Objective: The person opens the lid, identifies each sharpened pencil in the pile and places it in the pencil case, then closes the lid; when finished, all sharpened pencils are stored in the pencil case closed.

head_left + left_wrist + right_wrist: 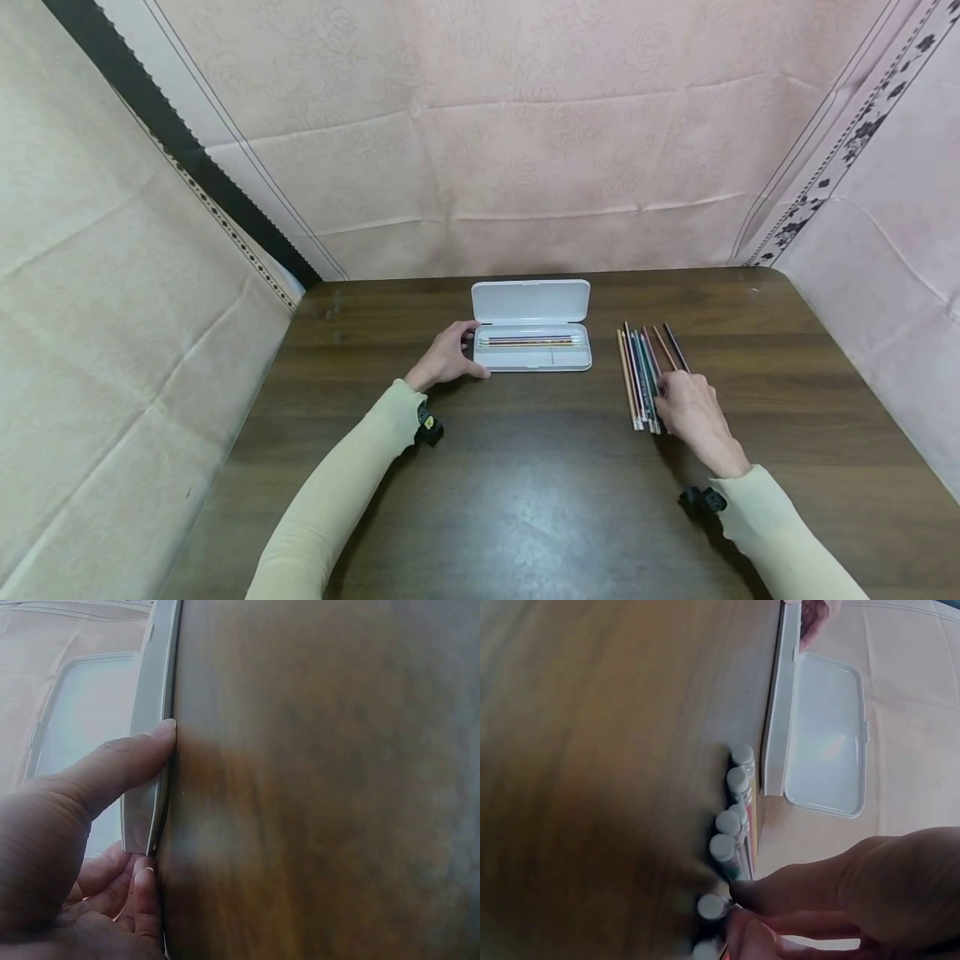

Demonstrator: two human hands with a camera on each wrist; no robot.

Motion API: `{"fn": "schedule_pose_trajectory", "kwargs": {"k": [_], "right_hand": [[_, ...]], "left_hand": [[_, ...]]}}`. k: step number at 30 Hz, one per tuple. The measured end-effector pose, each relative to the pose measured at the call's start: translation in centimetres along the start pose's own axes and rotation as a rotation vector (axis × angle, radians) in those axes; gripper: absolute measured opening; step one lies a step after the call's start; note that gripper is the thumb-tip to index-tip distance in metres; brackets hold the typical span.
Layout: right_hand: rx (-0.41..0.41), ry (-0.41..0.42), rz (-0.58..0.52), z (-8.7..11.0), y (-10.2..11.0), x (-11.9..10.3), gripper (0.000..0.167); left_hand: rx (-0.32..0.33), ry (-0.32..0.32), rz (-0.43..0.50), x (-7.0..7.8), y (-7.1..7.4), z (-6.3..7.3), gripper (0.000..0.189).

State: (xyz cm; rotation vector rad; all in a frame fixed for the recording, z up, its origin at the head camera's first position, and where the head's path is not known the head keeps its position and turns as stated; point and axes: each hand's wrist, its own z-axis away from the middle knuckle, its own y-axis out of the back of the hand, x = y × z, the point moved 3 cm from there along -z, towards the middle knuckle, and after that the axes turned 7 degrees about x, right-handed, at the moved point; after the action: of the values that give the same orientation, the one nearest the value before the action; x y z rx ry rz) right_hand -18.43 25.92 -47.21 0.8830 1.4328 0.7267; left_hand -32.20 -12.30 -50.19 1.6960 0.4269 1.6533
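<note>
We are seeing the right hand [693,412] covering the near ends of the pencils [645,375], so its grip is staying hidden. The pencils inside the case [532,343] are reading too small to count. The counter [592,750] is blurring in both wrist views.

Dark wooden table [525,500], pencil case [534,358] (open), perhaps pencils [643,375]

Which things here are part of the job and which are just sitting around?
In use: case, steadied by the left hand; pencils already in the case; loose pencils, touched by the right hand.

Just there: table; pink cloth backdrop.
</note>
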Motion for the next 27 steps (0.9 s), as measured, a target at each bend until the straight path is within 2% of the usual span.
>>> {"fn": "schedule_pose_trajectory", "kwargs": {"k": [9, 27], "right_hand": [[-0.012, -0.013, 0.043, 0.17, 0.18, 0.06, 0.019], [-0.022, -0.037, 0.034, 0.02, 0.25, 0.06, 0.024]], "left_hand": [[0.0, 0.0, 0.012, -0.04, 0.0, 0.03, 0.095], [-0.001, 0.007, 0.002, -0.05, -0.02, 0.07, 0.096]]}}
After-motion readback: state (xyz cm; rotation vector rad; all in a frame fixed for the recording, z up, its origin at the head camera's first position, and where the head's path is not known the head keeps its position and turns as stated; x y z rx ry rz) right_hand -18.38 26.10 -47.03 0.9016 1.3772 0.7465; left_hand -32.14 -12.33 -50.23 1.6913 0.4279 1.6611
